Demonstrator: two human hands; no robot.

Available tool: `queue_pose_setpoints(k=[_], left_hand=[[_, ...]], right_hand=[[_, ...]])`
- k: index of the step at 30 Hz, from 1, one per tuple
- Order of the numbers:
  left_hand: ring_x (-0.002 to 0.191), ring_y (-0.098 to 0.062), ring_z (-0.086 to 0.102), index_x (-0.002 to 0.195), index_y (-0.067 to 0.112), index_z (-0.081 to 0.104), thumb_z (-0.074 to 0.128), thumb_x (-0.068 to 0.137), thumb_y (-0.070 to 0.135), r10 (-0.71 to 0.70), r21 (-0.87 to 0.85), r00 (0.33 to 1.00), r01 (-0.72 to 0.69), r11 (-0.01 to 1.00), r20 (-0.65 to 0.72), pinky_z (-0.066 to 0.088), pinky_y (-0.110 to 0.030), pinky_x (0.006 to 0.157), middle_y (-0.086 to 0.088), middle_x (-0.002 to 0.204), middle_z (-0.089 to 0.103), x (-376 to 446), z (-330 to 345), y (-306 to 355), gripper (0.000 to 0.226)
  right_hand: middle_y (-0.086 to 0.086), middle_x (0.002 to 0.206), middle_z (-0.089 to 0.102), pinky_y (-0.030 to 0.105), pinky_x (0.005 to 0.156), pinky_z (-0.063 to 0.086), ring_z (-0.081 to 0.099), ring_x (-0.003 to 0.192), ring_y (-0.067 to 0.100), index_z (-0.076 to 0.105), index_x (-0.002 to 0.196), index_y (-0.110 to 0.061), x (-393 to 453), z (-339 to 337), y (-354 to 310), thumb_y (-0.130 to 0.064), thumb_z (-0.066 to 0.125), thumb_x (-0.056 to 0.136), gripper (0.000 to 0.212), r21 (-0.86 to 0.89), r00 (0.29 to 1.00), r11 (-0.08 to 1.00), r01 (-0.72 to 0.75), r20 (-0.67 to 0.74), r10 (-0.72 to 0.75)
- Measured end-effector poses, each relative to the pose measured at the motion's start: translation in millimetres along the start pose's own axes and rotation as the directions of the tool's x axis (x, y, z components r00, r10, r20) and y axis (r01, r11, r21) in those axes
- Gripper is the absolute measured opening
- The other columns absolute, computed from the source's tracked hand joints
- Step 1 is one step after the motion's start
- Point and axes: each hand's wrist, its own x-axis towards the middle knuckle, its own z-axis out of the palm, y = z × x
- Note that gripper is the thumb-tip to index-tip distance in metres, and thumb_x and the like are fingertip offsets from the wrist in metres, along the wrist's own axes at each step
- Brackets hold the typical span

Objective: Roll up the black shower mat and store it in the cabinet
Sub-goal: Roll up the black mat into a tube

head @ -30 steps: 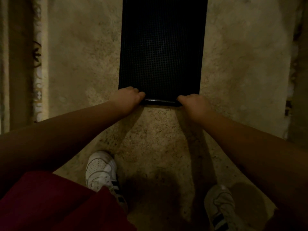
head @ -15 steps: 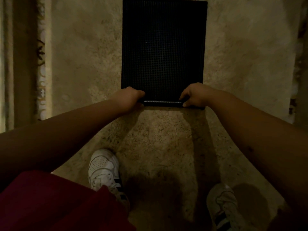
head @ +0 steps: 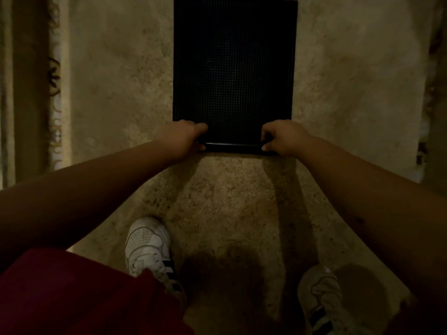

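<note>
The black shower mat [head: 234,68] lies flat on the beige stone floor, a long rectangle with a fine grid texture running away from me. Its near edge is curled into a thin glossy roll. My left hand [head: 183,136] grips the left end of that roll, fingers over the top and thumb underneath. My right hand [head: 283,137] grips the right end the same way. The mat's far edge shows near the top of the view. No cabinet is in view.
My two white sneakers [head: 147,247] [head: 319,296] stand on the floor [head: 108,93] just behind the mat. A patterned tile border [head: 54,93] runs along the left, and a darker edge [head: 433,93] runs along the right. Red clothing fills the lower left corner.
The near edge of the mat has been turned over into a slightly thicker roll. My right hand shifted from beside the edge onto it, and the mat's far edge has come into view.
</note>
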Motion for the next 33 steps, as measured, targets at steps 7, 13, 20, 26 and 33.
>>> queue_pose_setpoints(k=[7,13,20,26,33], left_hand=[[0.094,-0.034,0.053,0.102,0.012,0.068,0.06,0.09,0.029,0.107,0.174,0.988,-0.086,0.981,-0.109,0.046,-0.038,0.067,-0.013,0.096,0.061,-1.7,-5.4,0.5,0.023],[0.086,-0.029,0.062,0.107,0.017,0.061,0.055,0.093,0.026,0.155,0.341,0.983,-0.114,0.933,-0.094,0.044,-0.035,0.062,-0.006,0.094,0.062,-12.4,-1.3,9.1,0.018],[0.088,-0.031,0.06,0.115,0.017,0.06,0.055,0.089,0.016,0.157,0.414,0.986,-0.12,0.902,-0.057,0.038,-0.033,0.055,-0.009,0.101,0.059,-16.5,0.0,12.0,0.027],[0.1,-0.033,0.058,0.131,0.013,0.051,0.051,0.093,0.024,0.134,0.441,0.986,-0.076,0.894,-0.101,0.048,-0.041,0.074,-0.012,0.116,0.059,-15.9,7.6,9.4,0.039],[0.102,-0.032,0.058,0.132,0.009,0.045,0.049,0.092,0.014,0.121,0.475,0.992,-0.09,0.875,-0.034,0.049,-0.041,0.08,-0.013,0.12,0.058,-4.4,2.2,7.3,0.04]], right_hand=[[0.007,0.109,0.06,0.035,0.083,0.041,0.049,0.104,0.028,0.069,0.113,-0.018,-12.2,10.3,6.0,-0.027,0.064,0.09,0.025,-0.066,0.981,0.995,0.074,-0.176,-0.085],[0.009,0.092,0.067,0.038,0.062,0.049,0.057,0.081,0.028,0.06,0.105,-0.013,-35.3,34.2,-2.7,-0.024,0.058,0.09,0.018,-0.288,0.9,0.953,0.091,-0.385,-0.203],[0.02,0.101,0.069,0.045,0.068,0.052,0.062,0.094,0.039,0.067,0.103,0.0,-38.1,40.5,5.2,-0.011,0.058,0.09,0.018,-0.361,0.848,0.915,0.178,-0.416,-0.329],[0.021,0.137,0.053,0.047,0.099,0.042,0.047,0.126,0.041,0.051,0.133,0.0,-46.0,49.6,15.7,-0.03,0.063,0.09,0.053,-0.446,0.907,0.881,0.161,-0.284,-0.309],[0.018,0.117,0.058,0.046,0.083,0.044,0.051,0.106,0.036,0.056,0.126,-0.003,-34.2,35.6,2.5,-0.015,0.063,0.086,0.042,-0.41,0.914,0.908,0.085,-0.331,-0.236]])
